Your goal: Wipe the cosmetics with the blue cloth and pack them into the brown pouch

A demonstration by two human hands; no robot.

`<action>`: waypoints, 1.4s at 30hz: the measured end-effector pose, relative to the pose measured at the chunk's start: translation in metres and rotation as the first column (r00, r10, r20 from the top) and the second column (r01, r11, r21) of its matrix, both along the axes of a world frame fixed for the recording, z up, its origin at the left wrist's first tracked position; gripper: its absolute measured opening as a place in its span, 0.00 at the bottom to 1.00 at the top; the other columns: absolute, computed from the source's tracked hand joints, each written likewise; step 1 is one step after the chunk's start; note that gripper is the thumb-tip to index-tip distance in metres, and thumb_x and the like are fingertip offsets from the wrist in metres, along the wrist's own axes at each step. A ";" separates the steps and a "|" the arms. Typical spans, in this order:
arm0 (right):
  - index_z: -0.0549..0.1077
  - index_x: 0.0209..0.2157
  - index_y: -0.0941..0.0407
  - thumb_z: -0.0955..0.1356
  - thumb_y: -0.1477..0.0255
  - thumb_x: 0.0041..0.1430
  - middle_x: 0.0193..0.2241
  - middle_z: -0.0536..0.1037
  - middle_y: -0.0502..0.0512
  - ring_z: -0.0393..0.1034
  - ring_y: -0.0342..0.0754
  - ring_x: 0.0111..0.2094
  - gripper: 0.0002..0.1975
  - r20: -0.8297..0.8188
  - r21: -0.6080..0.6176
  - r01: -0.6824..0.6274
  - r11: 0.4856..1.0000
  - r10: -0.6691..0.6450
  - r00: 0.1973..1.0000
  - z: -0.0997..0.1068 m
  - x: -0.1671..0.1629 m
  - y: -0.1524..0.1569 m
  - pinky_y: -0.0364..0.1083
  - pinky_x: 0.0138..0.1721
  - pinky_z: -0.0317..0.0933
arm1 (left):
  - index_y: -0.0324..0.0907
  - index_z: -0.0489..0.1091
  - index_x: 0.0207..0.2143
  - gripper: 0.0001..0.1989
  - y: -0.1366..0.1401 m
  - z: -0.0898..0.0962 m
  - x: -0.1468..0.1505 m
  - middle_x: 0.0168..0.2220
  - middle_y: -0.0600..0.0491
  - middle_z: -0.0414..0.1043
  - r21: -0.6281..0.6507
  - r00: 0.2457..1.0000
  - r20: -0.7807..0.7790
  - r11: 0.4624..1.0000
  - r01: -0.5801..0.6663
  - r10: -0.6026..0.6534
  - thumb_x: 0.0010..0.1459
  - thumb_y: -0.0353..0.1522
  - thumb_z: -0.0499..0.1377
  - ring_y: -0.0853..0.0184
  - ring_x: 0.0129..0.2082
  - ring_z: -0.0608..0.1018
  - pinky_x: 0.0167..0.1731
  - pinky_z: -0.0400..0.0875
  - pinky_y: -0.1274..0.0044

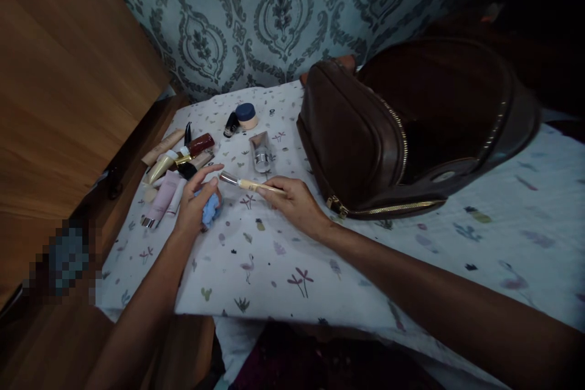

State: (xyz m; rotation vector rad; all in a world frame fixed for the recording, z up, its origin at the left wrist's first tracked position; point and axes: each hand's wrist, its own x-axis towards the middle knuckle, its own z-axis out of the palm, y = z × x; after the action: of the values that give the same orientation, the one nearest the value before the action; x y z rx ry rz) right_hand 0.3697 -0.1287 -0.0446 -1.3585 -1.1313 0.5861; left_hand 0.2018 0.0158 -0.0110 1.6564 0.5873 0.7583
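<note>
1. The right hand (pixel 295 200) pinched a slim cream-coloured tube with a metallic cap (pixel 247 183) between thumb and fingertips, holding it nearly level just above the counter (pixel 365 268), with the capped end pointing toward the left hand.
2. The left hand (pixel 195 201) was cupped loosely around a crumpled blue cloth (pixel 211 210) – fingers half spread over its top, thumb raised near the tube's cap.
3. The cloth rested on the counter under that hand, touching the palm; whether the fingers actually gripped it could not be told.
4. The counter was covered with a white sheet printed with small flowers and flamingos.
5. Just left of the left hand lay a pale pink tube (pixel 161 198), and beyond it a cluster of cosmetics – a gold-and-cream tube (pixel 161 167), a dark red bottle (pixel 200 144) and a beige tube (pixel 162 147) lying close together, some touching.
6. Farther back stood a small jar with a blue lid (pixel 247 115), with a small black item (pixel 231 125) just beside it.
7. A silver tube (pixel 262 152) lay between the jar and the hands, apart from both.
8. A large brown leather bag (pixel 356 134) with a gold zip lay open on the right side of the counter, near the right hand but not touching it.
9. A wooden panel (pixel 68 73) rose along the left edge, and patterned wallpaper (pixel 274 12) filled the background.
</note>
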 end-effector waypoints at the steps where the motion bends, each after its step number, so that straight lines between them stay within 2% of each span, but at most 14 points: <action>1: 0.75 0.30 0.59 0.66 0.61 0.63 0.21 0.66 0.47 0.60 0.42 0.26 0.16 0.000 -0.003 -0.003 1.000 0.003 1.000 0.000 0.000 0.000 0.42 0.29 0.52 | 0.43 0.74 0.50 0.21 0.000 0.001 -0.001 0.17 0.60 0.62 0.010 1.000 -0.016 1.000 -0.001 0.001 0.58 0.44 0.64 0.73 0.15 0.65 0.15 0.59 0.82; 9: 0.76 0.31 0.59 0.66 0.61 0.63 0.22 0.67 0.48 0.61 0.42 0.25 0.16 -0.004 -0.032 -0.030 0.999 0.030 1.000 0.000 -0.001 -0.001 0.42 0.27 0.51 | 0.43 0.73 0.40 0.16 0.000 0.000 -0.001 0.26 0.57 0.71 0.045 0.999 -0.037 0.999 -0.014 0.016 0.55 0.43 0.67 0.76 0.16 0.67 0.12 0.58 0.83; 11: 0.77 0.31 0.58 0.67 0.62 0.62 0.23 0.70 0.49 0.63 0.43 0.27 0.14 -0.001 -0.014 -0.017 1.000 0.017 1.000 0.000 -0.001 -0.001 0.42 0.28 0.53 | 0.43 0.71 0.36 0.15 0.000 -0.001 -0.001 0.23 0.59 0.70 0.037 0.998 -0.062 0.999 -0.018 0.020 0.56 0.44 0.66 0.77 0.13 0.64 0.11 0.55 0.84; 14: 0.78 0.33 0.58 0.69 0.65 0.60 0.28 0.74 0.52 0.67 0.45 0.31 0.10 0.011 0.030 0.024 0.999 -0.024 1.000 0.000 -0.002 0.000 0.43 0.32 0.58 | 0.43 0.67 0.31 0.18 0.000 -0.003 0.000 0.16 0.62 0.61 0.022 0.995 -0.096 1.000 0.009 -0.006 0.60 0.47 0.62 0.78 0.10 0.58 0.09 0.51 0.84; 16: 0.79 0.33 0.57 0.70 0.67 0.58 0.30 0.75 0.52 0.68 0.46 0.33 0.08 0.019 0.051 0.054 0.997 -0.055 0.998 0.000 -0.002 0.000 0.43 0.34 0.59 | 0.43 0.65 0.29 0.19 0.000 -0.004 0.000 0.15 0.62 0.60 0.033 0.995 -0.104 0.999 0.013 -0.009 0.61 0.48 0.61 0.77 0.10 0.57 0.10 0.51 0.84; 20: 0.78 0.38 0.56 0.72 0.67 0.56 0.30 0.74 0.51 0.68 0.45 0.32 0.09 -0.018 0.055 0.080 0.995 -0.079 0.997 -0.001 -0.003 0.000 0.43 0.33 0.61 | 0.43 0.68 0.31 0.17 0.001 -0.004 0.000 0.17 0.61 0.64 0.020 0.995 -0.097 1.000 0.010 -0.008 0.59 0.47 0.63 0.77 0.11 0.60 0.10 0.51 0.84; 23: 0.76 0.44 0.57 0.71 0.63 0.58 0.23 0.70 0.46 0.65 0.41 0.23 0.15 -0.124 0.007 0.031 0.999 -0.030 0.992 -0.002 -0.003 0.000 0.42 0.27 0.60 | 0.43 0.72 0.37 0.15 0.001 -0.003 0.000 0.19 0.60 0.66 -0.009 0.998 -0.060 1.000 0.011 -0.012 0.56 0.44 0.66 0.76 0.13 0.64 0.11 0.55 0.84; 26: 0.74 0.40 0.58 0.66 0.59 0.63 0.19 0.69 0.45 0.62 0.39 0.17 0.16 -0.207 -0.022 -0.030 0.999 0.024 0.978 -0.001 -0.002 0.001 0.42 0.22 0.58 | 0.42 0.74 0.39 0.16 0.001 -0.002 0.001 0.22 0.59 0.69 -0.023 0.999 -0.029 1.000 0.018 -0.019 0.53 0.43 0.68 0.75 0.14 0.67 0.12 0.58 0.83; 28: 0.73 0.38 0.58 0.64 0.58 0.64 0.19 0.71 0.46 0.61 0.39 0.16 0.17 -0.241 -0.040 -0.046 0.998 0.035 0.970 0.000 -0.001 0.002 0.41 0.21 0.56 | 0.42 0.74 0.38 0.17 0.001 -0.002 0.002 0.22 0.58 0.69 -0.033 0.999 -0.025 0.999 0.025 -0.026 0.52 0.43 0.69 0.76 0.13 0.66 0.11 0.56 0.83; 32: 0.73 0.44 0.58 0.72 0.60 0.54 0.23 0.71 0.45 0.60 0.39 0.18 0.19 -0.294 -0.082 -0.090 0.993 0.062 0.954 0.002 0.000 0.002 0.41 0.20 0.54 | 0.42 0.71 0.35 0.17 -0.001 0.000 0.003 0.18 0.61 0.66 -0.064 1.000 -0.024 0.998 0.006 -0.008 0.53 0.45 0.68 0.77 0.10 0.60 0.09 0.51 0.83; 34: 0.74 0.43 0.57 0.73 0.65 0.50 0.25 0.72 0.46 0.61 0.40 0.21 0.18 -0.255 -0.083 -0.065 0.994 0.042 0.966 0.002 -0.001 0.002 0.41 0.22 0.56 | 0.43 0.69 0.33 0.17 -0.002 0.001 0.002 0.16 0.62 0.64 -0.063 0.999 -0.034 0.998 0.002 -0.004 0.54 0.45 0.67 0.77 0.09 0.58 0.08 0.49 0.83; 38: 0.76 0.35 0.57 0.70 0.71 0.52 0.28 0.75 0.49 0.67 0.44 0.30 0.07 -0.079 -0.037 -0.007 0.999 0.004 0.997 0.004 -0.004 -0.001 0.43 0.31 0.60 | 0.43 0.66 0.28 0.19 -0.003 0.000 0.001 0.14 0.62 0.63 -0.037 0.999 -0.041 0.999 -0.005 0.003 0.56 0.48 0.65 0.78 0.08 0.57 0.08 0.50 0.83; 42: 0.76 0.35 0.56 0.69 0.72 0.54 0.30 0.77 0.50 0.69 0.46 0.33 0.06 -0.010 -0.012 0.017 1.000 -0.017 1.000 0.007 -0.005 -0.004 0.44 0.35 0.61 | 0.43 0.64 0.26 0.21 -0.002 -0.003 0.000 0.13 0.62 0.62 -0.024 0.997 -0.081 1.000 -0.019 0.017 0.59 0.50 0.62 0.78 0.08 0.57 0.08 0.49 0.83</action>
State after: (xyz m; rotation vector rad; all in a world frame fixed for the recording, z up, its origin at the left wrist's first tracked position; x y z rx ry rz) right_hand 0.3650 -0.1329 -0.0380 -1.3728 -1.1089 0.5877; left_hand 0.2018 0.0135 -0.0137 1.6669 0.6669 0.6971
